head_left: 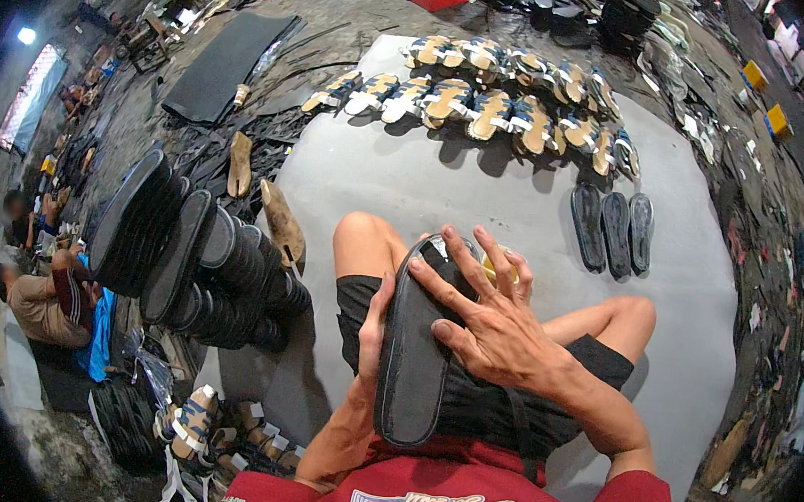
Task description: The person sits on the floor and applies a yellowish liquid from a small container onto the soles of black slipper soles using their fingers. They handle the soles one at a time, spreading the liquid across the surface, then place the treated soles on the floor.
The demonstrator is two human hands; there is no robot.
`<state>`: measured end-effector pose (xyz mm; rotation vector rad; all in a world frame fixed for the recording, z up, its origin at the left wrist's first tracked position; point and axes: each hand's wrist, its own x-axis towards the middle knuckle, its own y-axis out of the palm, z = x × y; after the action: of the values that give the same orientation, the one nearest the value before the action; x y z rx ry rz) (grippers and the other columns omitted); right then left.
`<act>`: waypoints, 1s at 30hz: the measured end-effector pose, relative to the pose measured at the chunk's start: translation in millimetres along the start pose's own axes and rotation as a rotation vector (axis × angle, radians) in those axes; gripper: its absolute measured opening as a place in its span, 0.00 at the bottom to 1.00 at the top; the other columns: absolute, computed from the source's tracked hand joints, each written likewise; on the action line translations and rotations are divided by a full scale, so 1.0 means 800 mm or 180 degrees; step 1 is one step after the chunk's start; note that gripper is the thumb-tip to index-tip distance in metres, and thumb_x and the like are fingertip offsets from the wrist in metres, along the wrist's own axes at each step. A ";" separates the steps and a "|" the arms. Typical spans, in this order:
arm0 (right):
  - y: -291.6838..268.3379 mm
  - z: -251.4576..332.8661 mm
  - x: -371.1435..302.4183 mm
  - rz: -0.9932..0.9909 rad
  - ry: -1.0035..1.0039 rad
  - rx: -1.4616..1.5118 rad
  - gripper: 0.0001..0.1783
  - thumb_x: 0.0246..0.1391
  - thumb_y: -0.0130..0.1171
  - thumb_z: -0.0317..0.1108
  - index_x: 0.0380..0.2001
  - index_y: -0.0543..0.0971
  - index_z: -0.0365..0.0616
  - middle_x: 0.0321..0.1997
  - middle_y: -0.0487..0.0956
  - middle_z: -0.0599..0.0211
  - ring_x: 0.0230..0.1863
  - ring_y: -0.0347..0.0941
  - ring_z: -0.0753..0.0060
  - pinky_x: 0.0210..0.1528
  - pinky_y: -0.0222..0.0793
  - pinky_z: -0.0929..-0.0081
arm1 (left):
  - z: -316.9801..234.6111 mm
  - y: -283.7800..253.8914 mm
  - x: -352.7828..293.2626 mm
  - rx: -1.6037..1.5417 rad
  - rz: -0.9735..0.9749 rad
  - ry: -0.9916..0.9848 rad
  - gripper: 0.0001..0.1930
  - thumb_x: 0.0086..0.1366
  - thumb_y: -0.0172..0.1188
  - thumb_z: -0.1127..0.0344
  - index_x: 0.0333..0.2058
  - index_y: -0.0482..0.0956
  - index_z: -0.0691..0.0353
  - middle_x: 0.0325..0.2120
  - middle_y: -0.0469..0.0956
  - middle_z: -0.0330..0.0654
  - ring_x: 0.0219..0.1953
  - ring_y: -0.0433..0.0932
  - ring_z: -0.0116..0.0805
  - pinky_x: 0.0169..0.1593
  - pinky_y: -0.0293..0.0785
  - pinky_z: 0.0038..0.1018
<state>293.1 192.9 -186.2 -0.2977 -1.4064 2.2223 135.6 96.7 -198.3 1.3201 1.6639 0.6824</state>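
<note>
A long black shoe sole stands tilted over my lap, its rounded toe end away from me. Along its left edge my left hand is closed on it, with most of the fingers hidden behind. My right hand lies across the toe end from the right, its fingers stretched and spread, thumb and fingertips touching the sole. A small pale yellow and white thing shows beneath its fingers; what it is I cannot make out.
Rows of strapped sandals stand at the far side of the grey mat. Three black soles lie at right. Stacked soles and wooden shoe lasts are at left. Another person sits farther left.
</note>
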 end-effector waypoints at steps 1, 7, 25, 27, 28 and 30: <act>0.000 0.000 0.000 0.0011 -0.0037 -0.0020 0.35 0.77 0.42 0.61 0.83 0.56 0.78 0.91 0.40 0.64 0.88 0.30 0.38 0.79 0.28 0.20 | -0.002 -0.002 0.001 0.0029 0.0073 -0.0008 0.35 0.84 0.32 0.41 0.81 0.50 0.51 0.78 0.59 0.50 0.76 0.65 0.48 0.76 0.68 0.47; 0.002 0.002 -0.005 0.0130 -0.0258 -0.0094 0.35 0.77 0.42 0.62 0.82 0.56 0.79 0.91 0.41 0.65 0.88 0.32 0.42 0.79 0.32 0.24 | -0.005 -0.030 0.008 -0.0066 0.0097 -0.0108 0.35 0.84 0.32 0.41 0.77 0.60 0.58 0.71 0.69 0.57 0.70 0.75 0.52 0.75 0.71 0.49; 0.179 -0.263 -0.040 0.0491 0.1558 -0.0595 0.27 0.77 0.43 0.52 0.69 0.79 0.60 0.88 0.48 0.50 0.86 0.40 0.36 0.78 0.40 0.25 | 0.013 -0.077 0.022 -0.1296 -0.0067 0.0324 0.43 0.72 0.44 0.37 0.62 0.74 0.80 0.53 0.82 0.67 0.46 0.87 0.59 0.55 0.86 0.44; 0.199 -0.264 -0.049 0.0457 0.1426 -0.0500 0.28 0.78 0.41 0.53 0.70 0.79 0.61 0.88 0.48 0.50 0.86 0.39 0.36 0.77 0.40 0.24 | 0.019 -0.085 0.016 -0.1369 -0.0181 0.0303 0.41 0.73 0.47 0.40 0.60 0.76 0.80 0.51 0.83 0.67 0.45 0.86 0.58 0.57 0.84 0.45; 0.208 -0.267 -0.048 0.0373 0.1327 -0.0522 0.28 0.78 0.41 0.53 0.70 0.79 0.62 0.88 0.47 0.50 0.86 0.39 0.35 0.78 0.40 0.24 | 0.022 -0.092 0.019 -0.1307 -0.0196 0.0348 0.40 0.74 0.47 0.40 0.60 0.76 0.80 0.51 0.83 0.67 0.45 0.86 0.59 0.56 0.84 0.44; 0.221 -0.270 -0.049 0.0198 0.1149 -0.0522 0.28 0.78 0.40 0.54 0.70 0.79 0.63 0.89 0.46 0.51 0.86 0.38 0.35 0.78 0.39 0.24 | 0.024 -0.095 0.024 -0.1274 -0.0219 0.0427 0.39 0.75 0.49 0.40 0.61 0.76 0.80 0.51 0.83 0.67 0.46 0.86 0.60 0.57 0.84 0.45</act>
<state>369.1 280.7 -442.8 -0.7669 -1.3920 1.9759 115.9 91.3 -276.2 0.9453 1.5657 1.0203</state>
